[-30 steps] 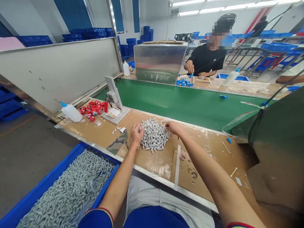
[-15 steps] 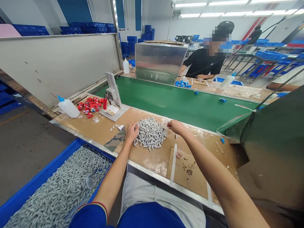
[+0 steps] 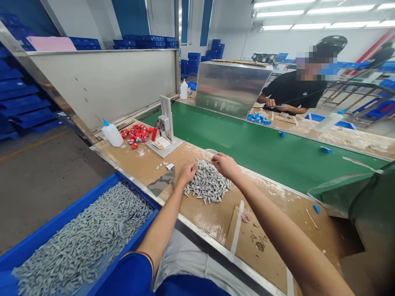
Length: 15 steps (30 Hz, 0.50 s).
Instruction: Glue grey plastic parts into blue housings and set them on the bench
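Pile of small grey parts (image 3: pixel 207 187) is sitting on the table (image 3: pixel 210 213), just short of the green conveyor belt (image 3: pixel 262 148). Left hand (image 3: pixel 188 173) is resting on the pile's 9 o'clock edge, fingers curled into the parts; can't tell if anything is pinched. Right hand (image 3: pixel 226 165) is hovering at the pile's 12 o'clock edge, fingers closing by a white ring (image 3: pixel 210 153); whether they're actually holding it isn't clear. Both hands are touching or nearly touching the pile, left one slightly deeper in. No single long axis to the heap. Blue bin (image 3: pixel 77 242) of the same parts is lying at 8 o'clock.
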{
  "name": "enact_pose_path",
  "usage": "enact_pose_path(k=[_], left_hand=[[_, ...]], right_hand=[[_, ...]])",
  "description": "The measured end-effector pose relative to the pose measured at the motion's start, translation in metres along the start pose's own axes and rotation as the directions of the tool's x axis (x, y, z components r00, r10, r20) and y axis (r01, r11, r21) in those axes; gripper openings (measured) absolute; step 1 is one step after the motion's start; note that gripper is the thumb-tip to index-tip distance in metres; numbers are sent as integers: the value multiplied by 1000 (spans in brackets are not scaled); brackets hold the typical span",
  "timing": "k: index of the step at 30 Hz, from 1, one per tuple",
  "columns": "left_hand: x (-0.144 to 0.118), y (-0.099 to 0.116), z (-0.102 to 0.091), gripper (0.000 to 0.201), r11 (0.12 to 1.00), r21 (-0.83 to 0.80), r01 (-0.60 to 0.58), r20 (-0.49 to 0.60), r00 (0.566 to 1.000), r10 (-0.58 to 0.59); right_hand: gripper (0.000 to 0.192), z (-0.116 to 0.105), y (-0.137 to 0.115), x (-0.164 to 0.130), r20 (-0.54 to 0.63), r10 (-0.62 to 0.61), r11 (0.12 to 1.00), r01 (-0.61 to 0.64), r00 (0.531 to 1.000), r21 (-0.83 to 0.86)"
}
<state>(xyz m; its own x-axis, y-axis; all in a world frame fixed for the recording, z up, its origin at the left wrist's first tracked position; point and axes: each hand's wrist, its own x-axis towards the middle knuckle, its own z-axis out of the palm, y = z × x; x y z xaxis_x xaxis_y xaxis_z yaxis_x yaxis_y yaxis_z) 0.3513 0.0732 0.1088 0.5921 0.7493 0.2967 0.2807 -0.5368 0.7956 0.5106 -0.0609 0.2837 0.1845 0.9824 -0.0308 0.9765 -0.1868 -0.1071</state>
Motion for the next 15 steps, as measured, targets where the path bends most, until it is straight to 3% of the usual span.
enact_pose_path(k=[5, 8, 12, 15], left_hand=[[-8, -5, 7, 37, 999, 34, 42, 9, 999, -42], [-8, -14, 7, 33, 997, 50, 62, 17, 998, -63], [-1, -17, 7, 43, 999, 36, 32, 55, 998, -34], [3, -12, -5, 37, 1000, 20, 7, 82, 997, -9]], right_hand=[[26, 29, -75, 71, 79, -58, 998, 58, 995, 6], [25, 51, -106, 101, 134, -31, 999, 32, 991, -3], [29, 62, -121, 122, 199, -14, 1000, 11, 980, 12], [27, 43, -122, 127, 189, -22, 999, 13, 982, 50]])
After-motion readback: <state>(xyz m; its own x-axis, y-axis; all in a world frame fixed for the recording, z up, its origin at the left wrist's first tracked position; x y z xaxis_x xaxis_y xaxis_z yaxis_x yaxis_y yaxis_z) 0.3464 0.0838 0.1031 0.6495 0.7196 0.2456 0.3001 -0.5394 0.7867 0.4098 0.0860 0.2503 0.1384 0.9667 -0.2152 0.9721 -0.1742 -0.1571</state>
